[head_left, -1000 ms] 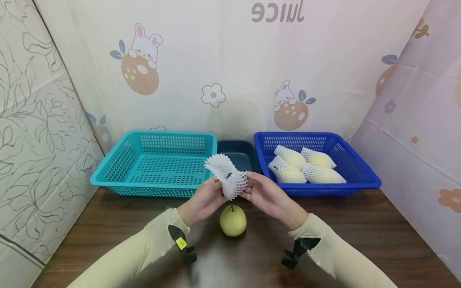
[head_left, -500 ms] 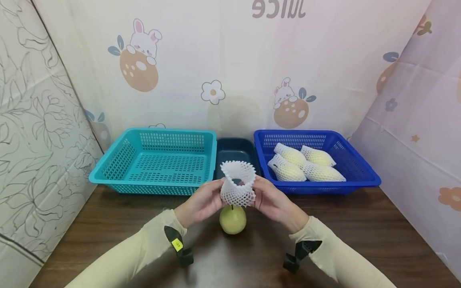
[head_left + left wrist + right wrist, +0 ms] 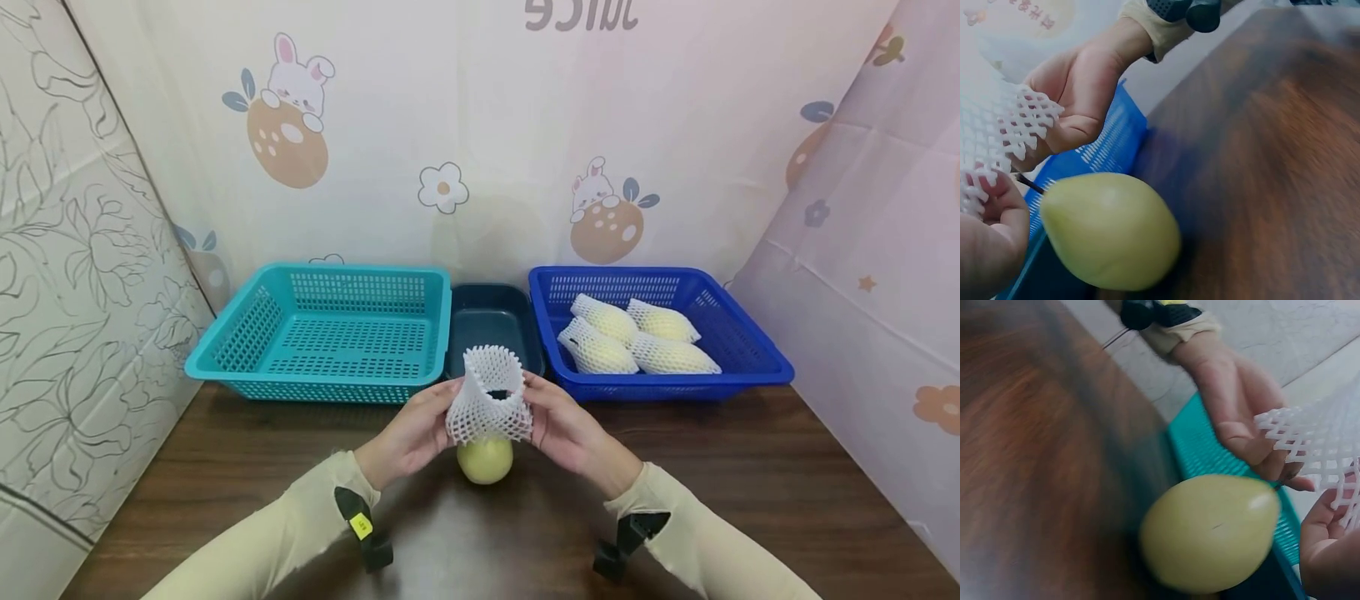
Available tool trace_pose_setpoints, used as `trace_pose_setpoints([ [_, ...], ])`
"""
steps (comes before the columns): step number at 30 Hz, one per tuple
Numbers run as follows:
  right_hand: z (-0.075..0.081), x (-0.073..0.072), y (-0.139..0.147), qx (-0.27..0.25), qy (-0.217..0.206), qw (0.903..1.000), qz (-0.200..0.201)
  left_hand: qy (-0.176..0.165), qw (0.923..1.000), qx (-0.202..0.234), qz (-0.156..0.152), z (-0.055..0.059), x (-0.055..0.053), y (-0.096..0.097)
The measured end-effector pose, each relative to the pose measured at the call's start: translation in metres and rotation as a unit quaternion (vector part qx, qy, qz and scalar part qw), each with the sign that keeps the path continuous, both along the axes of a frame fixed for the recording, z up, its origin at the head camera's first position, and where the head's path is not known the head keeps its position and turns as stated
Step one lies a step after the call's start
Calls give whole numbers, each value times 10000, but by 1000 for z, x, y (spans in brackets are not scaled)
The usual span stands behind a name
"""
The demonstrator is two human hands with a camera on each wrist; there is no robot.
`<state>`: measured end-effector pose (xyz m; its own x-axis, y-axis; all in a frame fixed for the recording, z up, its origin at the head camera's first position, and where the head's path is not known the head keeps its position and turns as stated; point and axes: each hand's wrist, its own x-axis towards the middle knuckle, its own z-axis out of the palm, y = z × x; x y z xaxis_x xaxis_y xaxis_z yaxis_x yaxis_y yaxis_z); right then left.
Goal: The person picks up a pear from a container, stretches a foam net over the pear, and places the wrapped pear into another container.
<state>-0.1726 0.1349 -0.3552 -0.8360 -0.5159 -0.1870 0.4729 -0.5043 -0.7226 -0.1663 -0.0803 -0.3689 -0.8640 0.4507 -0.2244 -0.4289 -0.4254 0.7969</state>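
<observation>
A white foam fruit net (image 3: 474,408) stands spread into a sleeve, its toothed upper mouth facing up. My left hand (image 3: 411,435) pinches its left side, and my right hand (image 3: 572,433) grips the right side. Directly below is a yellow-green pear (image 3: 485,463), upright on the table, its top covered by the net's lower edge in the head view. Both wrist views show the pear's stem close to that lower edge, while the pear's body (image 3: 1113,231) is outside the net. Fingertips of both hands are partly hidden behind the mesh.
At the back left sits a teal basket (image 3: 315,392). The blue basket (image 3: 750,379) at the back right holds several net-wrapped pears (image 3: 667,357). A dark teal tray (image 3: 491,292) stands between them on the brown wooden table (image 3: 675,500).
The net has gone from twisted and flattened to an opened sleeve turned mouth-up. Both hands have lowered it over the pear's top, which it now overlaps in the head view.
</observation>
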Motion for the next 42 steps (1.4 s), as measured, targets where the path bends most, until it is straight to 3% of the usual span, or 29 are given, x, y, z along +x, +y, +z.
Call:
trace_pose_setpoints([
  [6, -22, 6, -2, 602, 94, 9981, -48, 36, 9979, -558, 342, -19, 7, 2],
  [14, -36, 8, -1, 1513, 294, 9878, -230, 423, 9888, -1370, 411, -36, 14, 2],
  [25, -47, 12, 0, 2063, 477, 9765, -406, 736, 9781, -1866, 555, -45, 18, 5],
  [30, -49, 13, 1, 2217, 430, 9728, -507, 818, 9693, -2227, 643, -50, 18, 6],
  [35, -54, 15, 1, 2342, 390, 9694, -621, 1152, 9524, -2678, 889, -55, 20, 10],
  [38, -58, 18, -1, 2421, 420, 9669, -696, 1515, 9344, -3029, 1106, -58, 21, 13],
  [42, -63, 19, -5, 2631, 441, 9595, -900, 2041, 8996, -3631, 1309, -59, 21, 16],
])
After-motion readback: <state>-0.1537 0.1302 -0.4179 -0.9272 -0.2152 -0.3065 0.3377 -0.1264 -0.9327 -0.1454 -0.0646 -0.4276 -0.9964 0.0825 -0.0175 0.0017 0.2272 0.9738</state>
